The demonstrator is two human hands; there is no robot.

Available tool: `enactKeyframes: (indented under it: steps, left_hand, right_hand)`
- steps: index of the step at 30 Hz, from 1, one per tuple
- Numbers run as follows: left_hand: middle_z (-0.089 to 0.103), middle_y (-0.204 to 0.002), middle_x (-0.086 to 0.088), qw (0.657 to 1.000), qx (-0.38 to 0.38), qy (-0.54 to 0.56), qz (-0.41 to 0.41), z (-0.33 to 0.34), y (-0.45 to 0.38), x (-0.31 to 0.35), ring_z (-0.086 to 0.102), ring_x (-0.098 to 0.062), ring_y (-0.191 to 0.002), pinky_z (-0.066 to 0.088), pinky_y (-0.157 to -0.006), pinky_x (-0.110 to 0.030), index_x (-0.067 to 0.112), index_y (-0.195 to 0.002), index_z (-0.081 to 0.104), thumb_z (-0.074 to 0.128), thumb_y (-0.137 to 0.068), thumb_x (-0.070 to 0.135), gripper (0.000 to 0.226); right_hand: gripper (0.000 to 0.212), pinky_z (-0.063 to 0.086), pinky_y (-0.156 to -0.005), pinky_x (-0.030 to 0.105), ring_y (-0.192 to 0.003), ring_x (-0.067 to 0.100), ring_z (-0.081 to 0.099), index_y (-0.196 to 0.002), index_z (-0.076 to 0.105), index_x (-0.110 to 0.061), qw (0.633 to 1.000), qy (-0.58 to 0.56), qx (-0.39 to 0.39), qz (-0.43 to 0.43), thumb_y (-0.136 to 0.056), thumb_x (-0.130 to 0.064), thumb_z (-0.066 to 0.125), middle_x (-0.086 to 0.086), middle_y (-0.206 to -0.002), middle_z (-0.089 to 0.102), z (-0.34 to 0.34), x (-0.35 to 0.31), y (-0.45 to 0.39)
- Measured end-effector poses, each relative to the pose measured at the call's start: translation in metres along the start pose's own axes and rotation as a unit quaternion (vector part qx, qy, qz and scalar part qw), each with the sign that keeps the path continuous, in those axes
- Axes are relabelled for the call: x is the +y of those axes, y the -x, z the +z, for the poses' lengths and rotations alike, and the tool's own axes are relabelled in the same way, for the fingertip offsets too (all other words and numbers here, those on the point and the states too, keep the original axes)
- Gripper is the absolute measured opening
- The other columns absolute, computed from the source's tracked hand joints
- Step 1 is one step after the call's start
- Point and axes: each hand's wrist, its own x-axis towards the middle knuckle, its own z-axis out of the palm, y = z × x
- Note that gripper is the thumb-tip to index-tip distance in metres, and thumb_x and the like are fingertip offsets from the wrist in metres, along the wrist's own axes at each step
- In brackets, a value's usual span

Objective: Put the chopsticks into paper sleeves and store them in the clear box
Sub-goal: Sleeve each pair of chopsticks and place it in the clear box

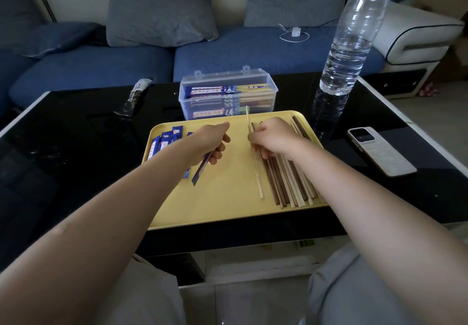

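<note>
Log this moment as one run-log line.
left hand: holds blue paper sleeve | right hand: grips pale chopstick | loose chopsticks on yellow tray | clear box: open, part filled

The bottle (354, 36) top is cut off; print on the sleeves (164, 141) is unreadable.

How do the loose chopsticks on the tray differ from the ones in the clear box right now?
The loose chopsticks lie bare on the yellow tray; those in the clear box wear blue paper sleeves. The tray's mix dark and pale wood; only pale ends show in the box. Both lots lie flat.
</note>
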Motion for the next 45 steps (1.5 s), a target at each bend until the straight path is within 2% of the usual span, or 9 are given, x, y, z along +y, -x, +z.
enactKeyframes:
  steps: [3,9,18,23,27,30,36,40,45]
  left_hand:
    - [0.048,-0.076,-0.005,0.998,-0.041,0.034,0.021,-0.001,-0.003,-0.002,0.048,-0.017,-0.060,0.038,-0.055,-0.027,0.007,-0.099,0.059,0.051,-0.102,0.040,0.034]
    - [0.067,-0.086,-0.005,0.992,-0.049,-0.013,0.117,-0.004,-0.005,-0.009,0.065,-0.013,-0.070,0.051,-0.061,-0.025,0.008,-0.105,0.069,0.061,-0.098,0.037,0.031]
    - [0.075,-0.090,-0.004,0.988,-0.022,-0.016,0.151,-0.002,0.001,-0.007,0.068,-0.009,-0.068,0.054,-0.059,-0.020,0.011,-0.101,0.072,0.069,-0.092,0.032,0.022]
    - [0.075,-0.092,-0.004,0.987,-0.016,-0.034,0.157,-0.002,0.000,-0.008,0.069,-0.007,-0.069,0.055,-0.061,-0.019,0.013,-0.102,0.073,0.071,-0.091,0.032,0.022]
    - [0.075,-0.092,-0.005,0.984,-0.008,-0.069,0.164,-0.003,-0.002,-0.010,0.067,-0.008,-0.069,0.054,-0.062,-0.019,0.014,-0.101,0.074,0.072,-0.090,0.032,0.021]
    - [0.073,-0.089,-0.003,0.979,-0.001,-0.118,0.164,-0.001,-0.002,-0.006,0.063,-0.007,-0.064,0.053,-0.059,-0.016,0.015,-0.099,0.073,0.072,-0.090,0.031,0.019]
    - [0.072,-0.086,-0.002,0.974,-0.004,-0.135,0.182,0.003,0.001,-0.004,0.061,-0.005,-0.064,0.050,-0.060,-0.015,0.017,-0.100,0.073,0.072,-0.089,0.033,0.020]
    - [0.072,-0.083,-0.001,0.972,0.000,-0.127,0.199,0.007,0.004,-0.001,0.061,-0.007,-0.065,0.053,-0.070,-0.022,0.018,-0.099,0.073,0.073,-0.089,0.035,0.020]
    - [0.067,-0.074,-0.001,0.980,0.032,-0.047,0.192,0.012,0.012,0.006,0.059,-0.004,-0.051,0.049,-0.050,-0.013,0.012,-0.092,0.071,0.074,-0.088,0.031,0.020]
  right_hand:
    - [0.015,0.039,-0.045,0.022,-0.051,0.015,0.057,-0.084,0.068,-0.008,0.988,-0.155,0.006,-0.004,-0.093,-0.019,0.061,-0.005,-0.051,0.064,-0.010,0.003,0.001]
    - [0.017,0.032,-0.042,0.021,-0.050,0.010,0.049,-0.105,0.063,-0.009,0.944,-0.327,-0.025,-0.026,-0.091,-0.001,0.058,0.007,-0.075,0.067,-0.023,0.008,-0.001]
    - [0.018,0.037,-0.051,0.018,-0.063,0.006,0.061,-0.111,0.071,-0.016,0.847,-0.529,-0.040,-0.036,-0.098,-0.008,0.060,0.001,-0.098,0.076,-0.037,0.008,-0.003]
    - [0.021,0.039,-0.050,0.019,-0.060,0.008,0.057,-0.113,0.072,-0.010,0.849,-0.526,0.040,-0.031,-0.094,-0.020,0.070,0.001,-0.083,0.073,-0.036,0.014,-0.008]
    - [0.013,0.038,-0.043,0.019,-0.048,0.009,0.050,-0.096,0.071,-0.007,0.897,-0.407,0.171,-0.004,-0.097,-0.014,0.061,-0.001,-0.062,0.058,-0.037,0.013,-0.010]
    - [0.020,0.038,-0.040,0.017,-0.046,0.009,0.048,-0.093,0.069,-0.009,0.899,-0.388,0.201,0.015,-0.098,-0.011,0.050,0.000,-0.061,0.056,-0.036,0.011,-0.010]
    - [0.021,0.039,-0.045,0.021,-0.050,0.011,0.052,-0.096,0.068,-0.009,0.881,-0.438,0.171,0.059,-0.100,-0.014,0.048,0.002,-0.063,0.060,-0.033,0.011,-0.013]
    - [0.016,0.044,-0.052,0.022,-0.054,0.011,0.058,-0.103,0.070,-0.008,0.894,-0.434,0.093,0.067,-0.098,-0.013,0.056,0.000,-0.064,0.066,-0.017,0.008,-0.009]
    - [0.021,0.032,-0.051,0.022,-0.059,0.009,0.039,-0.112,0.075,-0.013,0.893,-0.445,-0.039,0.055,-0.094,-0.022,0.067,0.000,-0.074,0.047,0.009,-0.003,-0.006]
